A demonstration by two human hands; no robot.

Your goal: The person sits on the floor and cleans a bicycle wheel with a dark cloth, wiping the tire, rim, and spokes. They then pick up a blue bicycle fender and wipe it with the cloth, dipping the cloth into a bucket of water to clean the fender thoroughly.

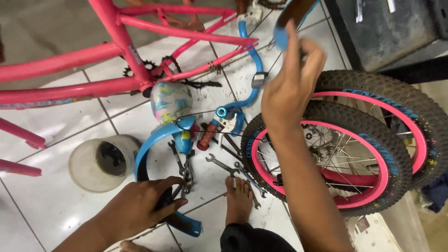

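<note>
From the head camera, the left hand sits low in the frame, left of centre, fingers curled and clenched around the lower end of a curved blue mudguard, glossy and smooth, which arcs up from the hand toward the middle of the frame. The right hand reaches up into the upper right, its fingers closed on a second blue mudguard, a thin curved strip with a dark underside that runs off the top edge.

A glossy pink bicycle frame of round tubes fills the upper left, with a toothed black chainring behind it. Below it hangs a pastel, marbled saddle. Blue handlebars bend down the centre to a reddish ribbed grip.

At the right, two wheels lean together, with knobbly black tyres, pink rims and thin metal spokes. Several steel spanners and a short chain lie on the white, shiny floor tiles. A cloudy, translucent plastic tub stands at the left. A bare foot rests at bottom centre.
</note>
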